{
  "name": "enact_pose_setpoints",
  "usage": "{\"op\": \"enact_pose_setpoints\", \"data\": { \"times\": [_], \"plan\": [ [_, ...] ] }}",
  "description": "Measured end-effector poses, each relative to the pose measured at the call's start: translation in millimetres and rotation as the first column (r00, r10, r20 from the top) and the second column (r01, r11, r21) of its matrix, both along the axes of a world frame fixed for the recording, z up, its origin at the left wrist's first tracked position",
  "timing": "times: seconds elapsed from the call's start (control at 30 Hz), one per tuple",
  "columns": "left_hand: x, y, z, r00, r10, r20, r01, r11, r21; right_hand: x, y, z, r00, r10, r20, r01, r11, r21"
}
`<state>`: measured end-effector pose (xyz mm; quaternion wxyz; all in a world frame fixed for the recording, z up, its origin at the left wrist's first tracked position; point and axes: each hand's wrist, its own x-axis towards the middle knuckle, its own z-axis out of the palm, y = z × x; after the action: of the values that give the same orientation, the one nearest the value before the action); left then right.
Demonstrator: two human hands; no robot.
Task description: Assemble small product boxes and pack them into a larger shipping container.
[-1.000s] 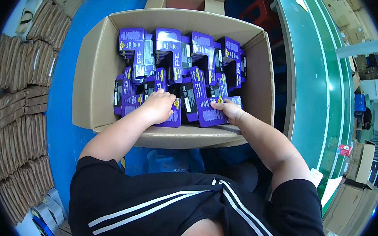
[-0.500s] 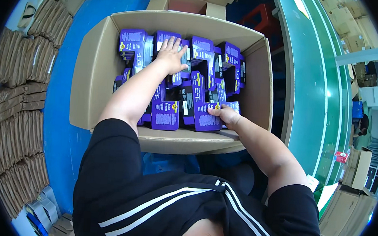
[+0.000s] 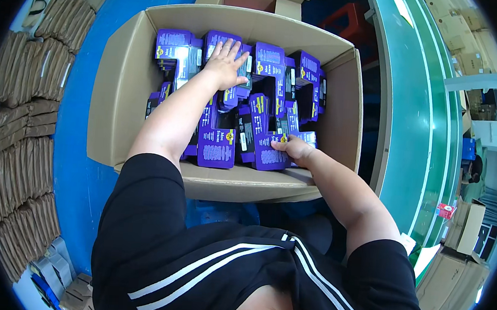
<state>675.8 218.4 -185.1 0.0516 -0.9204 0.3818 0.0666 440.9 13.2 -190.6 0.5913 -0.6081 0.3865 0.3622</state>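
Note:
A large open cardboard carton holds several stacks of flat, unfolded purple box blanks, standing and leaning in two rough rows. My left hand lies palm down on a stack in the far row, left of centre, its fingers spread. In the near row, to the right, my right hand has its thumb over the upper face of a purple box blank. The other fingers curl down at that stack's right edge and are partly hidden. Dark gaps separate some of the stacks.
Bundles of brown flat packages are piled along the left. A green conveyor-like bench runs down the right side. Beyond the carton stand another open box and a red plastic stool-like thing. The floor is blue.
Both hands keep their places on the stacks. The carton and its contents appear slightly shifted up in the view, as the view itself moves a little.

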Motion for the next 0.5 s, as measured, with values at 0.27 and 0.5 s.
{"op": "enact_pose_setpoints", "data": {
  "times": [0.27,0.5],
  "plan": [
    [-2,-1,2,1.000,0.020,-0.020,-0.020,1.000,-0.002,11,8,-5,0.900,0.412,-0.138,-0.434,0.834,-0.339],
    [-2,-3,4,1.000,0.009,-0.005,-0.008,0.999,0.037,15,11,-16,0.794,0.573,-0.200,-0.600,0.691,-0.403]
  ]
}}
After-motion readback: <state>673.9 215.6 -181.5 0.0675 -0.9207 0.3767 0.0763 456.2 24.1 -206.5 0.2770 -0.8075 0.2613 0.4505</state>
